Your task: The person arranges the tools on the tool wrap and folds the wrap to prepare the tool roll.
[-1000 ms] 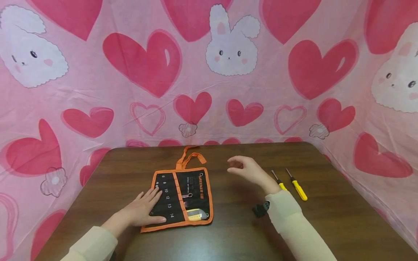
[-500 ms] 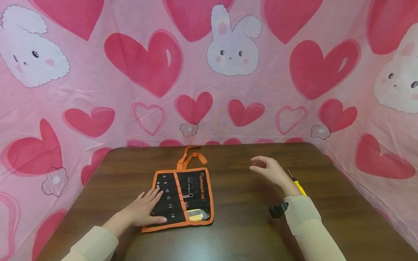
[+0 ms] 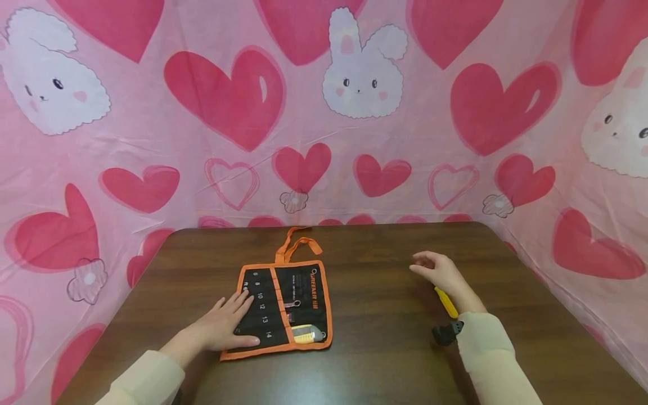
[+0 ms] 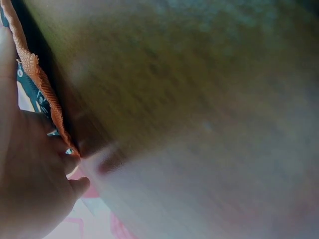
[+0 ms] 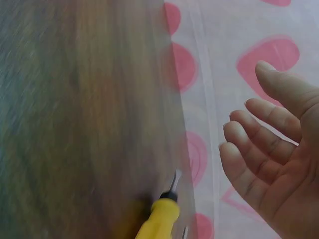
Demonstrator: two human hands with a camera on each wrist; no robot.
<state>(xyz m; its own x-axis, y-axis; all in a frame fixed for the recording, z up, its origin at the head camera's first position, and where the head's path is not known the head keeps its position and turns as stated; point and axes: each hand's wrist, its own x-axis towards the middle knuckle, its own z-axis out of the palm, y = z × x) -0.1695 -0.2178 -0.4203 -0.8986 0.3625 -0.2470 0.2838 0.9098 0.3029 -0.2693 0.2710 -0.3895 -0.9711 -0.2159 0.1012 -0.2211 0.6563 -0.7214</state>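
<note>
— How does the pouch (image 3: 280, 298) look?
— Black, orange-edged, numbered in white, orange ties (image 3: 286, 247) trailing from its far edge. It lies flat, slightly left of centre.
— And the hands?
— Left hand (image 3: 223, 324) rests spread on it, gripping nothing. Right hand (image 3: 446, 277), near a yellow screwdriver (image 3: 447, 304), has loosely bent fingers, nothing held.
— Surroundings?
— Dark wood-grain table (image 3: 377, 337); pink cloth (image 3: 430, 132) behind, with hearts and rabbits.

Yellow screwdriver handle (image 5: 158, 219) partly outside right-wrist view.

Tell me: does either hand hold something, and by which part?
Nothing is held. The left hand rests on the tool pouch; the right hand is empty.
</note>
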